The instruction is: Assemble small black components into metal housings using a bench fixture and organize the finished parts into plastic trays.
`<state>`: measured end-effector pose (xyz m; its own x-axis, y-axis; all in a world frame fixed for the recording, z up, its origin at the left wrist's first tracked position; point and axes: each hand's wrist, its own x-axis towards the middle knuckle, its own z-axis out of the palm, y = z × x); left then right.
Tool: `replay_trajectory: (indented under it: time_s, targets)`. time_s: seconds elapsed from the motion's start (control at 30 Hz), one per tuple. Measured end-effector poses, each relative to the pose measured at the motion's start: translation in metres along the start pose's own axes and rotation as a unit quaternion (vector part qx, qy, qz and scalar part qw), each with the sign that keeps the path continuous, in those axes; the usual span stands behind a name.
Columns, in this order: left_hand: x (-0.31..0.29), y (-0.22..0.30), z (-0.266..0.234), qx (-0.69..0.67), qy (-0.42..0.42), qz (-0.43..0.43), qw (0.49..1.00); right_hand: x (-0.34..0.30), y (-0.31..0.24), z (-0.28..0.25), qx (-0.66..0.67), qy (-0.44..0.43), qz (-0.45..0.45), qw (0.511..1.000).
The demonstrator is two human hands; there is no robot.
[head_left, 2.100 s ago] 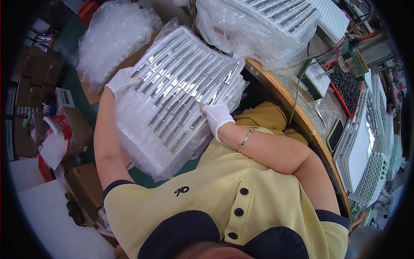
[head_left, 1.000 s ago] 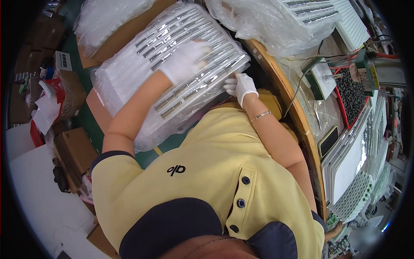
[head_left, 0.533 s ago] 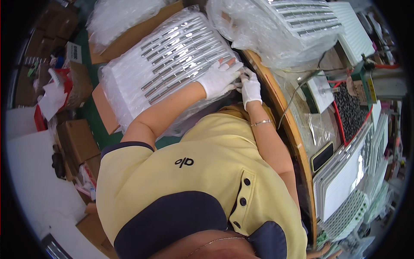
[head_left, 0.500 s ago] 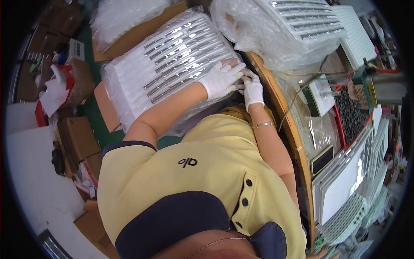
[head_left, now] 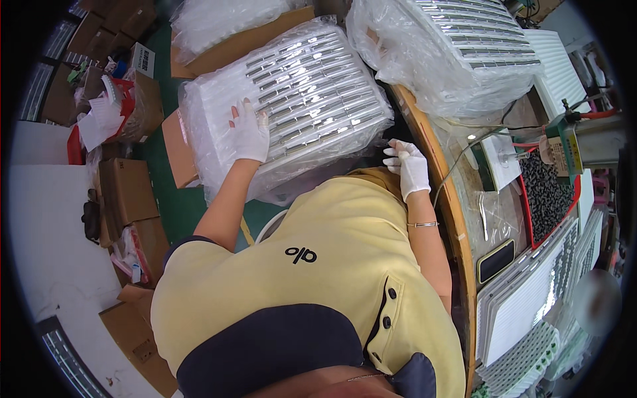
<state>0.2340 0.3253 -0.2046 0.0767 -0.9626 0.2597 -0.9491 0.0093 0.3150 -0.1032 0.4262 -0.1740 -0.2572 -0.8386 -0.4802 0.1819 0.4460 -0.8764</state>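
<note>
A tray of shiny silver strips in rows on a white ribbed base (head_left: 312,86), wrapped in clear plastic film, lies before me, tilted. My left hand (head_left: 251,132), in a white glove with bare fingertips, is spread flat on the white part of it, beside the strip ends. Off the tray's lower right corner, near the wooden table edge, hovers my right hand (head_left: 411,167), also gloved. Its fingers are half bent and apart, and I see nothing held in them. Loose plastic film (head_left: 292,189) hangs along the tray's near side.
Rightward, the wooden-edged table (head_left: 458,229) bears a second wrapped stack of strips (head_left: 484,33), a red tray of small black parts (head_left: 529,211), a phone (head_left: 495,261) and stacked white panels (head_left: 517,318). Cardboard boxes (head_left: 129,192) stand at left, another carton (head_left: 245,43) behind.
My hands were together at the tray's right corner. The left has moved left onto the white part of the tray; the right has drawn slightly away toward the table edge.
</note>
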Motion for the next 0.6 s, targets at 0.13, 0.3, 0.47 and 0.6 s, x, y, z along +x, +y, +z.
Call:
replay_trajectory:
  time_s: [0.13,0.3,0.47,0.6]
  targets:
    - [-0.003,0.006,-0.005,-0.035,0.008,0.018,0.999,-0.011,0.000,-0.007,0.006,0.002,-0.006,1.000]
    - [-0.010,-0.006,-0.019,-0.206,0.102,-0.011,0.973,-0.014,0.016,-0.021,0.053,0.004,0.001,0.999]
    - [-0.037,-0.011,0.000,-0.200,0.102,0.015,0.974,-0.023,0.016,-0.026,0.051,0.033,-0.016,0.998]
    - [-0.029,-0.028,0.004,-0.142,0.091,0.031,0.985,-0.036,-0.002,-0.017,0.088,0.010,-0.015,0.996]
